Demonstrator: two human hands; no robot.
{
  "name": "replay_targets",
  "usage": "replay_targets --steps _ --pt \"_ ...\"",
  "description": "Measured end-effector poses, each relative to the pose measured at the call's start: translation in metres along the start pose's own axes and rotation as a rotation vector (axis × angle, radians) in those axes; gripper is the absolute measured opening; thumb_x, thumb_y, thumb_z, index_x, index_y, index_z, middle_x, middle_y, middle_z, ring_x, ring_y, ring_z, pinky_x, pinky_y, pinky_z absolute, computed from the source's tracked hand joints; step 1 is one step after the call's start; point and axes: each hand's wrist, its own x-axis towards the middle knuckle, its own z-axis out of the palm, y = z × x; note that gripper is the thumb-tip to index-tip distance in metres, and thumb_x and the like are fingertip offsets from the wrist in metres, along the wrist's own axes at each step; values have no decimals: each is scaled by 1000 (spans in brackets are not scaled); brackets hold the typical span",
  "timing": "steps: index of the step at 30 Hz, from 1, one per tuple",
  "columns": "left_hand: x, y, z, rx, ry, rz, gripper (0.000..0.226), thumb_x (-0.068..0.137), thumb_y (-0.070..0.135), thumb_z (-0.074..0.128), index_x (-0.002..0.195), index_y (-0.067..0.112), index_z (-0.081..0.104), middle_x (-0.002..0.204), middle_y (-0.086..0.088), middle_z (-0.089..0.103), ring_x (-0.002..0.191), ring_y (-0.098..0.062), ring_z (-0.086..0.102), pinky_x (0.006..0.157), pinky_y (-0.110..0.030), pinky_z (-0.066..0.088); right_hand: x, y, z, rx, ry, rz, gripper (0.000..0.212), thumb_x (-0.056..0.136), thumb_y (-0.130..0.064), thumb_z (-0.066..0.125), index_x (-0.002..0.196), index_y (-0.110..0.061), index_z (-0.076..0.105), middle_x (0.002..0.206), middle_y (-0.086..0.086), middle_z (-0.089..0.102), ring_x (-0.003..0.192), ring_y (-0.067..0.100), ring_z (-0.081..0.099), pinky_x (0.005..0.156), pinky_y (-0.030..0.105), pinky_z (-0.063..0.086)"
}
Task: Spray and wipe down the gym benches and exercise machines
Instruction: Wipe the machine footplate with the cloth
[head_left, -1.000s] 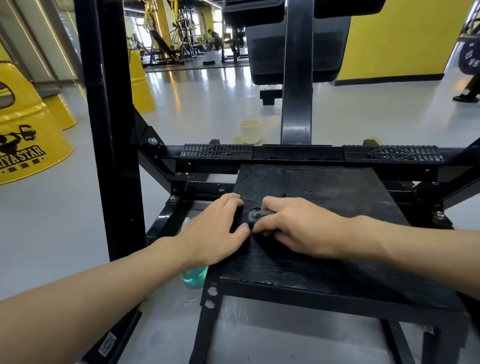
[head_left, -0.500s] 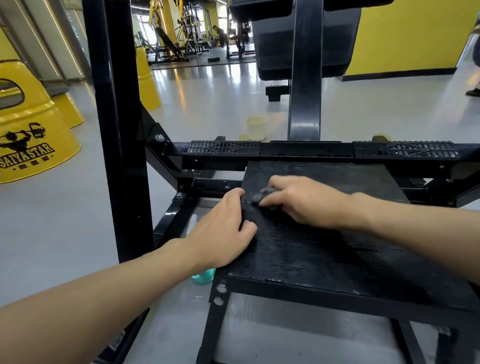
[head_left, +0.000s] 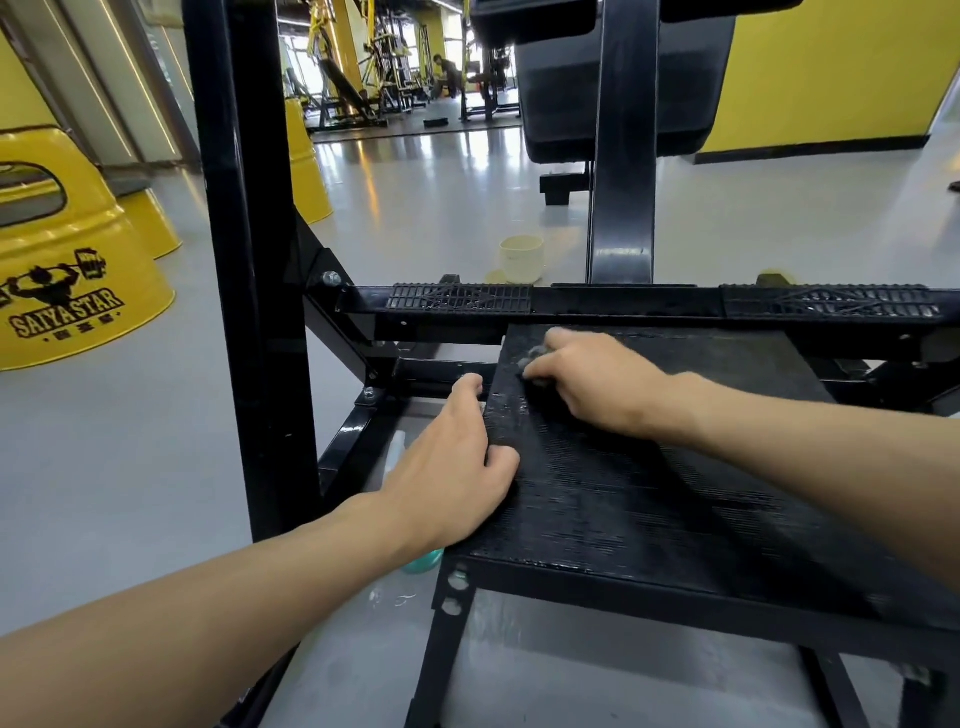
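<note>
A black ribbed platform of an exercise machine fills the middle of the view. My right hand grips a small dark grey cloth and presses it on the platform's far left corner. My left hand rests flat on the platform's left edge, thumb on top, fingers straight. A spray bottle with teal liquid stands on the floor under my left hand, mostly hidden by it.
A thick black upright post rises on the left. A black crossbar with grip pads runs behind the platform. A cream cup sits on the grey floor beyond. Yellow barrel seats stand at left.
My right hand has slid the cloth away from me, from the platform's near left part to its far left corner. My left hand has stayed on the left edge.
</note>
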Motion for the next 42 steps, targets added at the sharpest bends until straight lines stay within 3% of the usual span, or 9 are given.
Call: replay_targets --steps 3,6,10,15,19,26,32,38,42 --pt "1 -3 1 26 -14 -13 64 93 21 48 149 13 19 148 0 41 135 -17 43 101 -24 33 -12 -38 2 89 -43 -154 42 88 -3 50 121 -22 68 100 9 53 88 29 58 75 32 45" --pt "1 -4 0 18 -27 -19 67 93 20 46 152 13 14 154 -4 36 137 -17 41 106 -26 33 -11 -34 -7 94 -94 -203 45 88 -2 51 125 -23 66 100 8 53 89 28 58 76 37 48" --pt "0 -3 3 -49 -6 -48 65 92 19 47 149 14 18 145 0 45 132 -17 47 108 -34 38 12 -8 2 -18 -13 -10 44 89 -3 49 123 -25 65 98 5 49 95 34 60 78 39 48" --pt "0 -13 5 -309 87 -251 40 92 9 43 129 23 34 114 13 64 103 -9 61 86 -19 48 -3 -52 1 71 -92 -237 48 89 -1 51 129 -25 63 93 4 44 84 28 54 74 39 46" --pt "-1 -23 7 -441 108 -330 37 87 6 37 116 28 35 109 7 69 107 -18 64 97 -49 51 10 -21 2 -41 -42 -105 45 89 -3 53 126 -24 65 100 8 51 92 34 58 78 41 49" --pt "-6 -14 -2 -431 167 -237 44 86 -15 36 113 20 35 105 2 55 97 -12 58 89 -35 53 -29 -66 -11 22 -132 -348 45 85 -2 56 122 -24 65 93 0 43 79 24 51 70 35 45" --pt "-4 -15 3 -406 137 -271 47 85 -11 34 100 33 37 99 3 66 102 -21 63 89 -44 54 -13 -31 -5 -84 -73 -140 42 91 -6 54 128 -25 61 103 6 47 92 30 54 77 41 50" --pt "-5 -10 1 -424 133 -239 54 77 -19 34 97 31 36 99 -4 63 100 -30 63 88 -44 54 -54 -78 -15 26 -170 -391 38 88 -5 55 121 -22 62 92 0 34 82 22 46 69 33 40" --pt "-6 -5 0 -373 123 -192 51 79 -19 33 102 26 40 102 -1 58 104 -29 59 92 -41 48 -37 -22 -17 -89 -122 -218 44 92 -7 52 131 -26 60 96 1 40 92 26 53 76 38 48"
